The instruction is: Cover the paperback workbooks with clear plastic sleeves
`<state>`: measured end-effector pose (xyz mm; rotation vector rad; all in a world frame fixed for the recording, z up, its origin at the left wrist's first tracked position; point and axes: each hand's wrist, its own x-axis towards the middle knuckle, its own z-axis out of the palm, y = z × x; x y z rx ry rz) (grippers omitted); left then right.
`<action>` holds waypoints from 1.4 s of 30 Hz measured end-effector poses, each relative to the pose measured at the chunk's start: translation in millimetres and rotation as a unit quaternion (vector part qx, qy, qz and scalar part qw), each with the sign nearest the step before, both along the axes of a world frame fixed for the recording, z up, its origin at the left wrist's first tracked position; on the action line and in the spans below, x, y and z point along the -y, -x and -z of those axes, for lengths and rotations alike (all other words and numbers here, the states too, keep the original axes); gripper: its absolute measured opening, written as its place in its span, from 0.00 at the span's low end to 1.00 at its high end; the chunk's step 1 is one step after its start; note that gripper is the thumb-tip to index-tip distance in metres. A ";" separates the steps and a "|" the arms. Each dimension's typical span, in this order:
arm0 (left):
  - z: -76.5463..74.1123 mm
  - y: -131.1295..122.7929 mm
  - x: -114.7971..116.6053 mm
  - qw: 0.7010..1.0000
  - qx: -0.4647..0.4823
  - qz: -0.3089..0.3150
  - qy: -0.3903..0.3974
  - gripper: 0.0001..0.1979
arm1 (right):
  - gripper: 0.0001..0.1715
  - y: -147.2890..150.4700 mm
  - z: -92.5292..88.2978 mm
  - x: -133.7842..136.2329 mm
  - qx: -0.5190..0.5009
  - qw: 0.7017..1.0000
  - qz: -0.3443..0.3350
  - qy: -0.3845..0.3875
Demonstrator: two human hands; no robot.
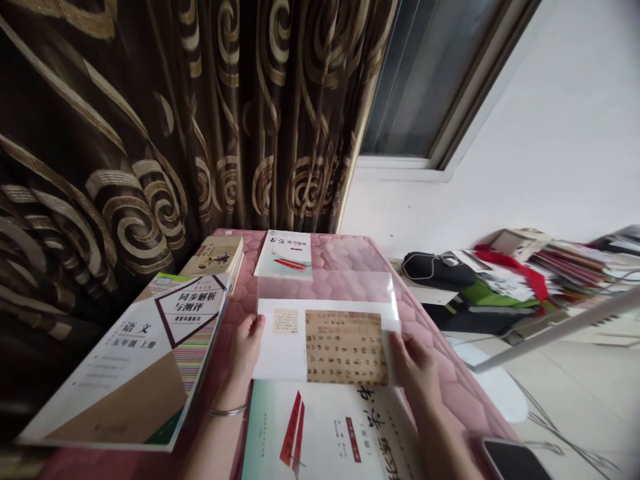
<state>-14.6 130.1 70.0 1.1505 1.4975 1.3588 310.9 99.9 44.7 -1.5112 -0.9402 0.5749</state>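
White page (pixel 283 357) with a tan calligraphy print, plus clear plastic (pixel 325 285), in both my hands.
Left hand (pixel 245 350) pinching the left edge, right hand (pixel 416 365) pinching the right, over the pink padded table (pixel 453 380); calligraphy workbook (pixel 325 437) right at the page's near edge.

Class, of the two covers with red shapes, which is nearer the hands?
The large cover at the picture's bottom, just below the left hand and right hand; the other cover lies beyond them, towards the curtain.
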 end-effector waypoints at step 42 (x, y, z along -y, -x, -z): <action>-0.4 -2.0 3.3 0.999 0.049 0.003 -0.010 0.25 | 0.31 4.8 -3.6 -0.6 -0.032 0.999 -0.002 -0.037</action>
